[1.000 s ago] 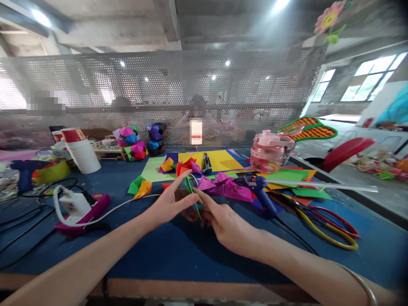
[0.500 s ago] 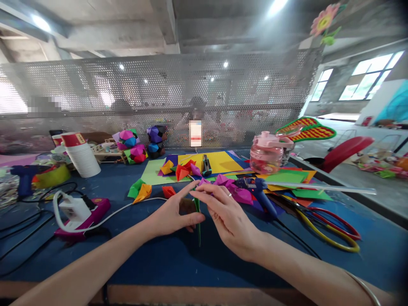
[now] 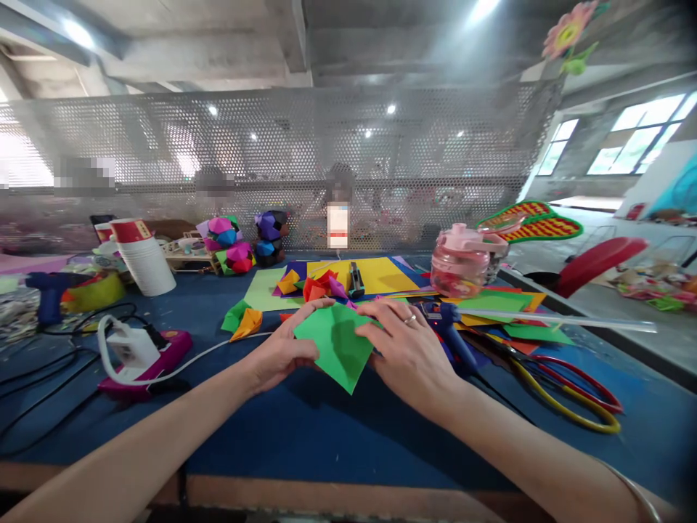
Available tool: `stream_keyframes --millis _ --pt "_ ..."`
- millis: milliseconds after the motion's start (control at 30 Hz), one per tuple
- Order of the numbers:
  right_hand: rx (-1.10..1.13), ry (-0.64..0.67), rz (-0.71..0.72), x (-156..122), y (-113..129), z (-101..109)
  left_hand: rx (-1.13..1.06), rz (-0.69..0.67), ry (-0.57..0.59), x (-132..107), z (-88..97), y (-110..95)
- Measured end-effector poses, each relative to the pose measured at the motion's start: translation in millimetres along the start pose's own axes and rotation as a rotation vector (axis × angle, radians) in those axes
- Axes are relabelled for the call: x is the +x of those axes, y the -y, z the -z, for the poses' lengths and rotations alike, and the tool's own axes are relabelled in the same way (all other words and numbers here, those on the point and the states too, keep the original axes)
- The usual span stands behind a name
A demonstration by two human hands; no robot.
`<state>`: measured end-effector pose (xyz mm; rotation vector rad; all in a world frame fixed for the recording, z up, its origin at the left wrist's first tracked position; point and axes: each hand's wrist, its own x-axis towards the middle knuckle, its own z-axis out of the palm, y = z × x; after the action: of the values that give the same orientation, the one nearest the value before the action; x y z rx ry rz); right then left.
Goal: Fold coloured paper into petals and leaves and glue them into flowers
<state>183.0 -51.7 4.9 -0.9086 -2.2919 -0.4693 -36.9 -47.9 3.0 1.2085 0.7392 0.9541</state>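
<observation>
A green square of paper (image 3: 335,345) faces me, held up just above the blue table (image 3: 305,436) with one corner pointing down. My left hand (image 3: 277,352) grips its left edge, thumb in front and fingers behind. My right hand (image 3: 406,352), with a ring on one finger, pinches its right edge and upper corner. Behind the sheet lie folded paper pieces in red, purple and yellow (image 3: 319,285).
A blue glue gun (image 3: 451,327) lies right of my right hand, beside loose coloured sheets (image 3: 493,301), a clear stick (image 3: 555,318) and red and yellow hoops (image 3: 571,388). A white charger on a pink block (image 3: 139,352), paper cups (image 3: 142,258), paper balls (image 3: 231,243) and a pink jar (image 3: 462,261) stand further off.
The green paper was edge-on between my fingers; now it is turned flat towards me and both hands have shifted out to grip its two sides.
</observation>
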Motion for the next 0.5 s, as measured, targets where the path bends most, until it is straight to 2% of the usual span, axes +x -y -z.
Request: stream_keyframes --millis 167,267,333,400,433,500 --pt "0.025 0.059 0.167 -1.5 4.7 4.9 -0.031 0.046 0.051 -1.7 -2.2 -1.4" --pt "0.043 0.057 0.298 -2.3 4.3 7.7 0.057 0.031 0.117 -5.2 -3.3 -4.2" --pt "0.054 0.061 0.374 -4.0 2.6 9.4 0.250 -0.034 0.178 -8.7 -1.9 -6.8" --pt "0.076 0.076 0.437 -7.9 0.7 10.9 0.533 -0.099 0.234 -14.0 0.8 -8.9" --pt "0.094 0.091 0.457 -10.6 0.0 11.5 0.675 -0.138 0.235 -17.6 2.0 -9.5" --pt "0.137 0.131 0.470 -16.7 -0.5 12.2 0.937 -0.267 0.165 -26.5 2.7 -9.8"
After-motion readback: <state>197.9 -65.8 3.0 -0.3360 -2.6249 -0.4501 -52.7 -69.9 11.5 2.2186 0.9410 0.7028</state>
